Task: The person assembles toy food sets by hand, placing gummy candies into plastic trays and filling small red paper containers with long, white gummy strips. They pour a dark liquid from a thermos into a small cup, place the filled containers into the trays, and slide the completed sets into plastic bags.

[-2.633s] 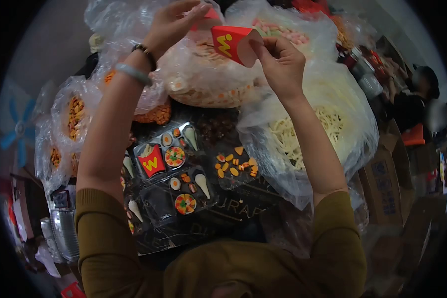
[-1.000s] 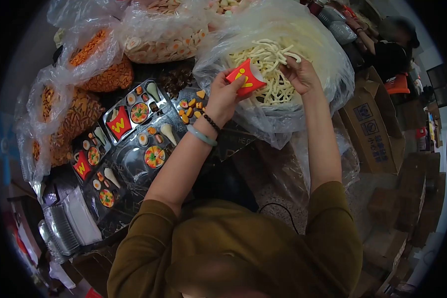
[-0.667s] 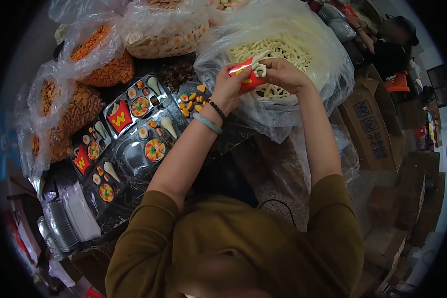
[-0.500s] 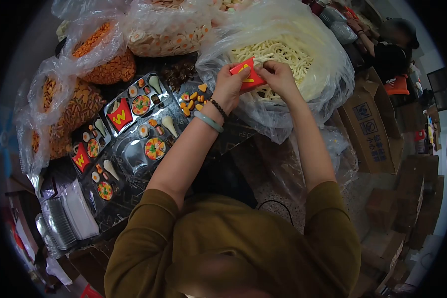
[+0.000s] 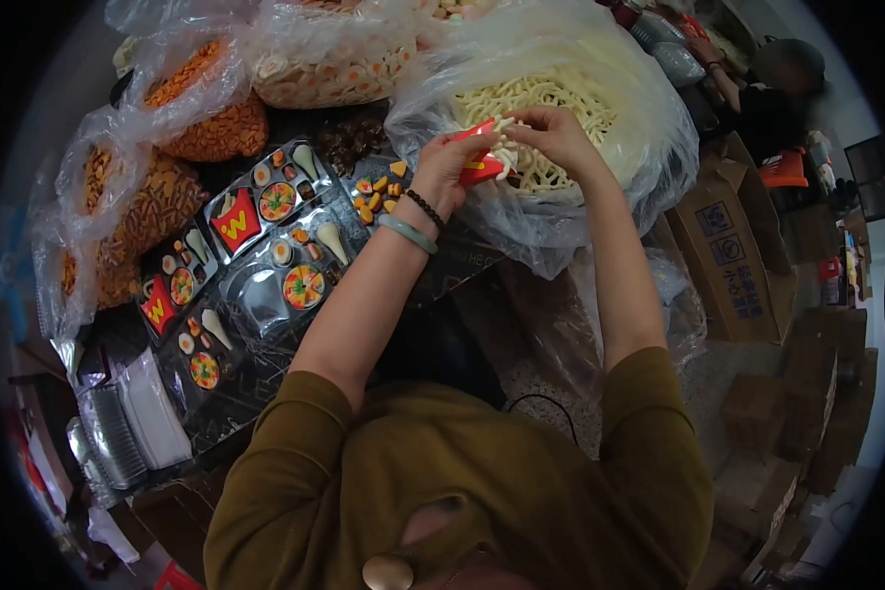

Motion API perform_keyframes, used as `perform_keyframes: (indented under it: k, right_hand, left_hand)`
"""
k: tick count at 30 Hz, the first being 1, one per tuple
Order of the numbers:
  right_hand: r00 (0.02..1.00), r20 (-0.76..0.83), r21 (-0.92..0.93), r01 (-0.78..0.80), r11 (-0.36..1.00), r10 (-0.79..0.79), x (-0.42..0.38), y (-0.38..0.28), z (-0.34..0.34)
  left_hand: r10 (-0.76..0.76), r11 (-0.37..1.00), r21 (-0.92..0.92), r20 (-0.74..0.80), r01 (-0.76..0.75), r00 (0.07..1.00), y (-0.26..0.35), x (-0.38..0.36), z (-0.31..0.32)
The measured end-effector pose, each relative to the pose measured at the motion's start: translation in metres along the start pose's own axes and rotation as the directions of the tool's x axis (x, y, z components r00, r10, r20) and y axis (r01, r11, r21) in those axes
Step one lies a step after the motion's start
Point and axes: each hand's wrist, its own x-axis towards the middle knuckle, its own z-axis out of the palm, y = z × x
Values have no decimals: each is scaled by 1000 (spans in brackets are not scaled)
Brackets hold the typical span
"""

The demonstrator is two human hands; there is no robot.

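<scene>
My left hand (image 5: pixel 441 175) is wrapped round a small red fries carton (image 5: pixel 480 172) with a yellow mark, held in front of a big clear plastic bag (image 5: pixel 649 118). Pale fries-like sticks (image 5: pixel 504 155) poke out of the carton's open side. At that opening the fingers of my right hand (image 5: pixel 559 143) are closed on some of these sticks. The same cream-coloured sticks (image 5: pixel 590 108) fill the bag behind. Left of my hands lie clear trays (image 5: pixel 265 295) with miniature food pieces, two of them holding a red carton (image 5: pixel 235 225) marked in yellow.
Bags of small orange pieces (image 5: pixel 216 133) and brown pieces (image 5: pixel 152 211) line the table's left, with a bag of egg-like discs (image 5: pixel 334 74) behind. Stacked empty trays (image 5: pixel 113 433) stand at the near left. A cardboard box (image 5: pixel 733 246) is at right; another person (image 5: pixel 782 108) sits beyond.
The carton has tilted, its opening now turned towards my right hand. White sticks now show at its opening. My right hand has shifted slightly up.
</scene>
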Motion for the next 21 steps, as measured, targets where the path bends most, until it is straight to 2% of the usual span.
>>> perform_keyframes:
  k: [1,2,4,5,8,11,12,14,15,17,19,20,21]
  right_hand:
    - [1000,-26,-68,12,998,-14,-2,-3,3]
    - [990,-140,-229,-1,973,-32,-8,-6,9]
    - [990,-85,-257,85,963,-110,-13,-5,20]
    - [999,32,-338,47,940,-39,-12,-6,21]
    - [955,273,7,-126,992,120,-12,-14,16]
    - [997,47,113,-59,992,54,-19,-25,12]
    - [996,-71,-12,47,999,-48,-19,-26,11]
    - [987,-67,-185,129,974,-144,-34,-30,9]
    - [979,-60,-270,172,947,-195,-43,-35,10]
    - [997,5,-33,74,997,-74,-52,-36,19]
    - [998,36,182,-50,982,44,-54,-26,26]
    - [1000,14,178,7,984,-10,-51,-16,26]
    - [1000,-10,193,-22,981,24,-52,-18,29]
  left_hand:
    - [20,999,39,-33,-19,999,2,-3,1]
    - [53,998,34,-45,-51,998,3,-6,3]
    - [112,994,26,-67,-110,991,1,-9,8]
    - [147,989,14,-76,-147,986,-6,-1,6]
    - [79,997,-16,-28,-79,997,-8,0,5]
    - [53,990,-129,-52,-59,997,-6,-4,4]
    - [31,986,-166,-9,-32,999,-6,-2,-1]
    - [-2,972,-233,83,21,997,-2,7,-10]
    - [19,976,-217,41,-10,999,3,2,-7]
    - [55,981,-182,-46,-62,997,7,-11,-2]
    - [73,991,-106,-70,-80,995,12,-22,-1]
    - [82,994,-65,-81,-87,993,14,-25,-2]
    - [100,994,-31,-74,-103,992,15,-27,-5]
